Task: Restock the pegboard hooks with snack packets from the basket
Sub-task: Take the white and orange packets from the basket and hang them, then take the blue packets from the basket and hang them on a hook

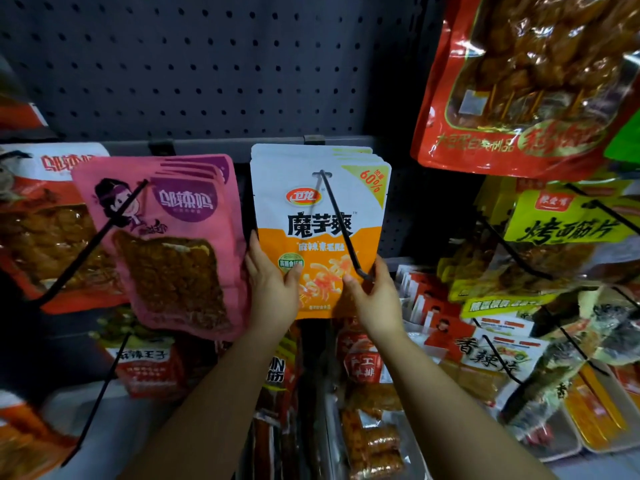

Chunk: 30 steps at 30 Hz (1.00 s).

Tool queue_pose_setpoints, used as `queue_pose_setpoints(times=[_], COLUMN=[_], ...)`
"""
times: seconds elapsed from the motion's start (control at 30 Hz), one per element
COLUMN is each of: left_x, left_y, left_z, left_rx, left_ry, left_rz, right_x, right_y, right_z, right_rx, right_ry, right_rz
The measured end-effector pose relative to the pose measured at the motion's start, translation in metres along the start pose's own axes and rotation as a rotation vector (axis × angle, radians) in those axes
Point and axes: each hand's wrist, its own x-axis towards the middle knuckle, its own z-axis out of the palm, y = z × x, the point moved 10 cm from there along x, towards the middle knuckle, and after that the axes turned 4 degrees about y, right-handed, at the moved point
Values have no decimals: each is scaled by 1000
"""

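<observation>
1. Plainly, the main risk is judged to be at the hook (341,223): the white-and-orange packets (320,216) are hung through the hole near the top edge, w/ several stacked behind the front one. If the bottom is tugged outward or down too hard, the hole could be torn or the front packet dragged toward the hook's upturned tip & dropped.
2. A 2nd risk is seen on the left: the pink packets (162,244) hang just beside the left hand (272,289) & are tilted. A sideways nudge from the wrist could set that bunch swinging or push it along its own hook.
3. The stack looks slightly fanned at the top right corner, so uneven pressing from one side only could leave it skewed rather than squared.
4. Left hand: the lower left edge of the front packet is gripped, thumb across the front face, fingers tucked behind; held narrow, closed round the edge.
5. Right hand (372,292): the lower right edge is pinched likewise, thumb on the front; it lies right by the hook's tip, touching or nearly so, which cannot be told.
6. The basket is not seen in view; the pegboard (194,64) above is bare over this row.
</observation>
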Motion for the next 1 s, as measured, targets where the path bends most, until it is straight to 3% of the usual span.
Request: queue_pose_setpoints(times=[0.3, 0.37, 0.5, 0.57, 0.7, 0.8, 1.0], left_x=[-44, -72, -132, -164, -244, -319, -478], left_y=[-24, -28, -28, -20, -7, -35, -199], left_z=[0, -2, -11, 7, 91, 168, 309], left_rx=[1, -44, -142, -223, -285, -255, -99], left_ry=[-115, -154, -81, -173, -551, -781, -1097], left_rz=[-63, -77, -63, -55, -52, -122, -377], right_x=[-17, -33, -81, -110, -175, -235, -373], right_y=[16, 17, 30, 54, 143, 243, 471], right_z=[-10, -27, -78, -114, -187, -234, -264], right_rx=[-38, -30, 49, 94, 142, 92, -58], right_ry=[-41, -11, 40, 66, 161, 223, 176], right_rz=[78, 79, 58, 94, 284, 496, 931])
